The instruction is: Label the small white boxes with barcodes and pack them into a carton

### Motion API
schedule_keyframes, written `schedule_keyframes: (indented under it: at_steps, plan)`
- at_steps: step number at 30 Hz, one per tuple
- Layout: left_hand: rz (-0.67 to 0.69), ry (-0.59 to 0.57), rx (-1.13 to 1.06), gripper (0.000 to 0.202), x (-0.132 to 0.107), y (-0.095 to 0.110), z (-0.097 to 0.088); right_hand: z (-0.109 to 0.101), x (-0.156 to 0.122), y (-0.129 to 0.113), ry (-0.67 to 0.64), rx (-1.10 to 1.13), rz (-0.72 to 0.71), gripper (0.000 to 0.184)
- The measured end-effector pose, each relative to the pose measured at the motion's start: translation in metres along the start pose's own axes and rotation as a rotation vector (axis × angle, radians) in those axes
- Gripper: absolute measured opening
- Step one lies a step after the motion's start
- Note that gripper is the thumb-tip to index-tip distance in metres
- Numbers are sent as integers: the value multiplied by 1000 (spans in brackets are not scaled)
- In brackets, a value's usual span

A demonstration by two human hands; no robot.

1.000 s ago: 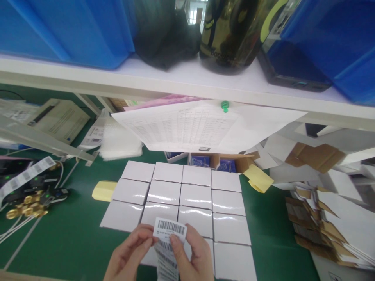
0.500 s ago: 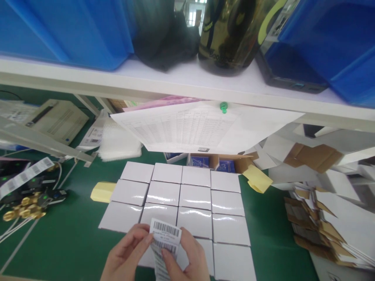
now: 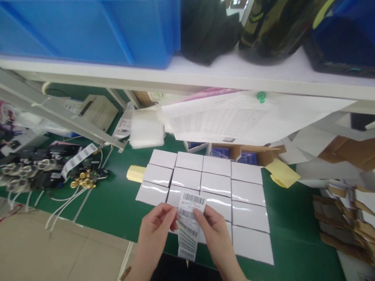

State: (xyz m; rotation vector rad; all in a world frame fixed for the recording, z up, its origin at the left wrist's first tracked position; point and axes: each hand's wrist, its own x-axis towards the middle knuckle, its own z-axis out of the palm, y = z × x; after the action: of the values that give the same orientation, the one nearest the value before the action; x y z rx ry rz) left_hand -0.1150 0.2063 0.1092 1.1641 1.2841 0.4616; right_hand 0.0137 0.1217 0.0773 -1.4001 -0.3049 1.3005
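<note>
My right hand point(image 3: 216, 231) holds a strip of white barcode labels point(image 3: 188, 234), its thumb lying over the printed side. The strip hangs down toward the front edge of the bench, with several labels one below another. At the strip's left edge, my left hand point(image 3: 158, 226) has its thumb and forefinger pinched together. Its other fingers are curled. Below and beyond the hands lie rows of white boxes point(image 3: 217, 183) set side by side; the hands and strip cover some of them.
Black devices with brass fittings point(image 3: 83, 180) and cables lie at left. Yellow paper point(image 3: 283, 174) sits right of the boxes. Folded cardboard point(image 3: 342, 230) is stacked at right. A shelf point(image 3: 205, 78) with blue bins point(image 3: 88, 31) crosses above; a printed sheet point(image 3: 234, 121) hangs from it.
The view has swung left and the bench appears shifted right. More of the label strip now shows, hanging lower between the hands. The right thumb still lies on it.
</note>
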Motion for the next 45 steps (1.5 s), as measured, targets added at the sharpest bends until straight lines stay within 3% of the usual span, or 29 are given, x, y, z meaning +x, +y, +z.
schedule_keyframes:
  at_steps: [2, 5, 7, 10, 13, 16, 19, 22, 25, 27, 32, 36, 38, 42, 45]
  plan:
    - [1, -19, 8, 31, 0, 2, -8, 7, 1, -2, -13, 31, 11, 44]
    - [79, 43, 55, 25, 2, 2, -23, 21, 1, -7, -19, 42, 2, 44]
    - [125, -11, 57, 25, 5, 3, -34, 31, 1, -9, -18, 59, 10, 43]
    - [80, -157, -49, 18, 8, 4, -49, 45, 4, -8, -41, 59, 21, 38]
    - [17, -129, -176, 20, 11, 6, -62, 58, 10, -5, -56, 6, -33, 32]
    - [28, -85, -245, 21, 18, 5, -74, 72, 16, -4, 70, -229, -216, 27]
    - [89, -66, -191, 20, 26, 1, -85, 87, 17, -5, 257, -628, -584, 30]
    - [170, -72, -61, 18, 33, -4, -95, 101, 17, -6, 183, -841, -776, 23]
    - [202, -116, 8, 19, 37, -8, -102, 111, 19, -4, 54, -844, -701, 11]
    - [194, -144, 20, 21, 40, -10, -105, 114, 22, -2, 61, -798, -640, 14]
    - [119, -118, 5, 23, 57, -22, -110, 117, 42, 12, 175, -592, -416, 15]
    - [51, -59, 17, 24, 84, -44, -114, 114, 72, 30, 300, -225, -155, 24]
    - [34, -26, 59, 25, 99, -56, -118, 112, 87, 36, 397, -79, -95, 27]
    - [24, -10, 211, 23, 124, -69, -129, 109, 105, 30, 567, -40, -155, 30]
    - [149, 141, 276, 17, 132, -58, -129, 110, 108, 17, 560, -318, -348, 23]
